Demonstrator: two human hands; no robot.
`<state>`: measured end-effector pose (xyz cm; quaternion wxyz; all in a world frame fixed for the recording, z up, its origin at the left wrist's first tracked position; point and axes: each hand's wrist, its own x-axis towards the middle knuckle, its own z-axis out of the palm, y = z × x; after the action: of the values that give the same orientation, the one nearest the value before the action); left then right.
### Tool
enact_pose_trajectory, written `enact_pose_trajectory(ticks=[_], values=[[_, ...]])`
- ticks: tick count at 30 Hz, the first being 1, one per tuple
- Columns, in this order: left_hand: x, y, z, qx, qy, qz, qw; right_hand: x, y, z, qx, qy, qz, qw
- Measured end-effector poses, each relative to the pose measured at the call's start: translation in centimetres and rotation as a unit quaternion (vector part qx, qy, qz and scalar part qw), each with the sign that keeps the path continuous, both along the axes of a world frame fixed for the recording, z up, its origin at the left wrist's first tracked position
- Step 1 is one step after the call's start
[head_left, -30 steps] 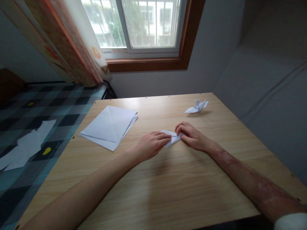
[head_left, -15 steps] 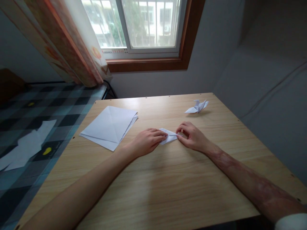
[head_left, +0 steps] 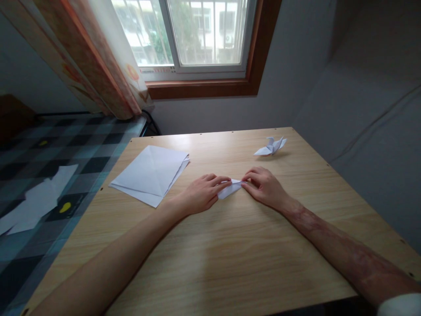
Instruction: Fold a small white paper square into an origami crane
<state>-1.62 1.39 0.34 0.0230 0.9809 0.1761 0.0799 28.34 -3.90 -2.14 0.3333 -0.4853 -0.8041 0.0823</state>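
A small folded paper (head_left: 231, 188) is lying on the wooden counter (head_left: 230, 263), near its middle, between the person's two hands. The left hand (head_left: 204, 193) is resting palm-down on the counter with its fingers (head_left: 221, 181) drawn close together and closing over the paper's left end, holding it down. The right hand (head_left: 265, 188) is pinching the paper's pointed right end between thumb and forefinger, the other fingers curling loosely behind. The two hands are almost meeting over the paper, so only a narrow white wedge of it is showing. Both forearms are stretching in from the near edge of the counter.

A stack of creased white sheets (head_left: 151, 173) is sitting well to the left of the hands, toward the counter's left edge. A finished paper crane (head_left: 271, 147) is standing farther back on the right, apart from everything else. Beyond the counter's left side, loose paper scraps (head_left: 36, 199) are lying on a checked blanket (head_left: 82, 145). A window (head_left: 194, 35) with a curtain (head_left: 98, 57) is letting in daylight behind.
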Motion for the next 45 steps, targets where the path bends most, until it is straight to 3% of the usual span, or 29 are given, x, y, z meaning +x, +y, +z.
enact_pose_trajectory(ticks=[6,16,33,41,45], values=[[-0.1,0.1,-0.3,0.001,0.007,-0.013,1.0,-0.2,-0.1,-0.1,0.015,-0.008,0.004,1.0],[-0.2,0.2,-0.5,-0.004,-0.002,-0.014,1.0,-0.3,0.4,-0.3,-0.065,0.079,-0.041,0.994],[0.1,0.1,-0.3,-0.008,0.002,-0.013,1.0,-1.6,0.5,-1.5,-0.041,0.072,-0.147,0.986],[0.0,0.1,-0.3,-0.011,-0.003,-0.018,1.0,-1.4,0.1,-0.8,-0.073,0.099,-0.065,0.99],[0.0,0.1,-0.2,-0.013,0.001,-0.017,1.0,-1.4,-0.3,-0.2,-0.087,0.117,-0.058,0.988]])
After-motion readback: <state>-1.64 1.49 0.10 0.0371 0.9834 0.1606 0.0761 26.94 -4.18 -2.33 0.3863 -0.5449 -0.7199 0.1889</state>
